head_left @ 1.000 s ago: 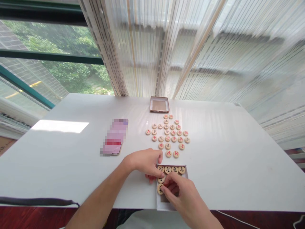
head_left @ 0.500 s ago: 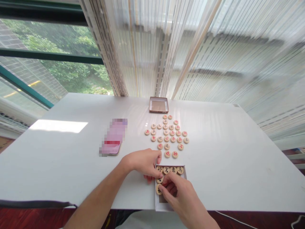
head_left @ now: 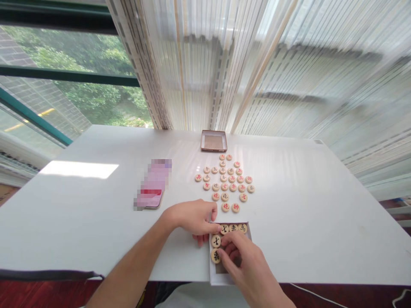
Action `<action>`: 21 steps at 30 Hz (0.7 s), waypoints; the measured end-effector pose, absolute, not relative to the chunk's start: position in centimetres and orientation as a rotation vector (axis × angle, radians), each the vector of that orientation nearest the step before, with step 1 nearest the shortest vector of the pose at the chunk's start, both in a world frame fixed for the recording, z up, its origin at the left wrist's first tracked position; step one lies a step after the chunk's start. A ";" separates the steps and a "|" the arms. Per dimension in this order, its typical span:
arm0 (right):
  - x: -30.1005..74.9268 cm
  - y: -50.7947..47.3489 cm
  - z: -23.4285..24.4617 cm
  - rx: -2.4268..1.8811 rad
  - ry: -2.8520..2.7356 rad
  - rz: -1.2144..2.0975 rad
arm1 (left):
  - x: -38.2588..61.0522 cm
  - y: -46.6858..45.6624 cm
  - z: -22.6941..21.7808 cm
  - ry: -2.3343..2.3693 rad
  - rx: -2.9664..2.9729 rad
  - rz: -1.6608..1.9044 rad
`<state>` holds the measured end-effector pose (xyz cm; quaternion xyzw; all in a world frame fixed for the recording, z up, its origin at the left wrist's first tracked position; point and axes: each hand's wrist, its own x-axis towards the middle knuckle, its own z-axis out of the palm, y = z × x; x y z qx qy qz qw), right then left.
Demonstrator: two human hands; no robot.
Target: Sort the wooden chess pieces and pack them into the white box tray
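My left hand (head_left: 194, 218) is at the far left corner of a shallow white box (head_left: 213, 277). Its thumb reaches over the wall and covers the corner piece, while the other fingers curl outside. My right hand (head_left: 245, 256) bends over the box, thumb against a xiangqi piece with a black elephant character (head_left: 215, 256). Its index fingertip meets the edge of the black advisor piece (head_left: 216, 241) just beyond. Along the box's far wall lie another advisor piece (head_left: 224, 229), an elephant piece (head_left: 233, 229) and a horse piece (head_left: 242, 228). My right hand hides much of the box's inside.
Beyond the box, loose red and black xiangqi pieces (head_left: 224, 187) lie spread on the white table (head_left: 305, 214). Behind them stands an open box lid (head_left: 214, 142). A blurred phone (head_left: 154, 184) lies to the left. Curtains (head_left: 199, 64) hang at the far edge.
My left thumb has moved from the advisor piece up onto the corner general piece, covering it. The advisor and elephant pieces at the left wall show more fully, and the box has shifted slightly.
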<state>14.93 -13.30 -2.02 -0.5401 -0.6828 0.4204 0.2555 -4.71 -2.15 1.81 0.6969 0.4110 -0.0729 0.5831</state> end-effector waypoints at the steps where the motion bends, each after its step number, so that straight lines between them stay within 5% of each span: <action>1: 14.9 -13.3 -2.1 -1.453 -1.853 1.141 | -4.7 -2.1 1.9 0.957 1.598 -0.172; 21: 14.6 -13.4 -1.6 -1.403 -1.887 1.090 | -5.0 -2.0 1.9 0.935 1.525 -0.172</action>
